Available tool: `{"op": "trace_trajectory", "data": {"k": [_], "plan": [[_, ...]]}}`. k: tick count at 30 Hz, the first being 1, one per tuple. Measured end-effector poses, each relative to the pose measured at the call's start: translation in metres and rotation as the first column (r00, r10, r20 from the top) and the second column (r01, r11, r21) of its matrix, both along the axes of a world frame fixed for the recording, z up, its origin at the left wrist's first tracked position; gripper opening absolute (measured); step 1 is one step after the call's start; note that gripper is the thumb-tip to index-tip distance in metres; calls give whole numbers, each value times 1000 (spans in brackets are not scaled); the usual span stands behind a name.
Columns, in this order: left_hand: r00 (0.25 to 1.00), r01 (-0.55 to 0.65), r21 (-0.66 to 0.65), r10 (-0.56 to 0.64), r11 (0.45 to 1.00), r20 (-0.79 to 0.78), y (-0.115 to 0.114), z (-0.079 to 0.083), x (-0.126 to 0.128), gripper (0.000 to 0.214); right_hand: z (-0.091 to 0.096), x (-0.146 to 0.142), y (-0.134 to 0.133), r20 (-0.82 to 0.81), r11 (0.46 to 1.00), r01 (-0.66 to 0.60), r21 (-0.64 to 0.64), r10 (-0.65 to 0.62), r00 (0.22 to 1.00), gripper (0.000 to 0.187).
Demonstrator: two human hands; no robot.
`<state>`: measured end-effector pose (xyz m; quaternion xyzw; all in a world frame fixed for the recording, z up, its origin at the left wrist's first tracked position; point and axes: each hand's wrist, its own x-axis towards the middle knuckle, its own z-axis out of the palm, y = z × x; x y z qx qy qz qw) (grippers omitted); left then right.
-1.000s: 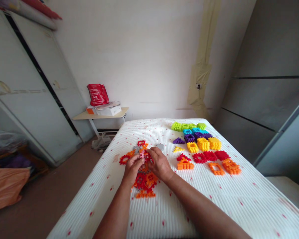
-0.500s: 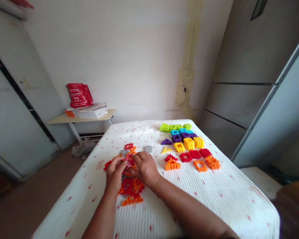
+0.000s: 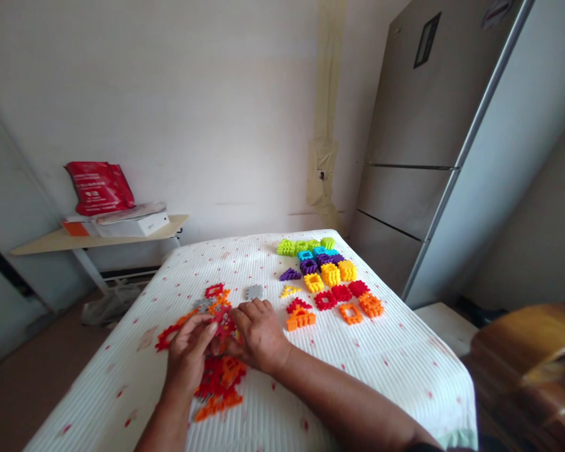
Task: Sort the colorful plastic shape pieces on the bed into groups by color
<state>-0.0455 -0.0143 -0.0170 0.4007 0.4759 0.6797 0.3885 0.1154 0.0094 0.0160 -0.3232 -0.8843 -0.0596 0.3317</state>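
My left hand (image 3: 191, 351) pinches the left edge of a red interlocking plastic tile (image 3: 225, 322). My right hand (image 3: 258, 334) is closed at the tile's right side, its fingers curled round that edge and partly hidden. Below and around both hands lies a loose pile of red and orange tiles (image 3: 216, 376). Beyond the fingers, a red square frame (image 3: 214, 290) and grey pieces (image 3: 203, 305) belong to the same pile. A separate grey tile (image 3: 254, 292) rests just past my right hand.
To the right stand sorted stacks: green (image 3: 306, 246), blue (image 3: 319, 251), purple (image 3: 309, 266), yellow (image 3: 330, 274), red (image 3: 342, 292) and orange (image 3: 371, 305). A fridge (image 3: 395, 144) rises beyond the table's right side. A side table (image 3: 42, 242) holds a red bag (image 3: 98, 188).
My view has swung to the right, so everything appears further left. Both hands stay together over the pile, and the red tile between them shows more clearly.
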Motion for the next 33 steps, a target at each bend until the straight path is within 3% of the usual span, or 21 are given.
{"op": "trace_trajectory", "data": {"k": [3,7,11,13,16,20,28,33], "plan": [[990,-41,38,46,998,-136,-2,0,-1,34,5,37,12,-80,999,48,13,-47,996,44],[939,-238,68,247,969,-238,-3,1,-6,26,6,118,34,-160,946,323,29,-315,936,38],[877,-395,55,395,917,-274,-3,5,-9,25,-5,193,44,-62,740,671,-37,-672,738,35],[862,-429,43,423,902,-280,-3,7,-8,25,-11,212,44,32,645,759,-86,-760,650,32],[852,-453,33,443,891,-279,-4,8,-7,26,-14,215,41,154,562,811,-161,-798,583,28],[823,-481,6,454,877,-341,-4,7,-10,29,-10,203,42,249,509,837,-201,-800,546,26],[690,-544,31,469,838,-552,5,-6,-20,32,-13,199,47,334,480,852,-208,-784,523,29],[596,-407,204,428,890,-679,4,-7,-14,27,-15,197,49,367,485,848,-215,-764,530,32]]}}
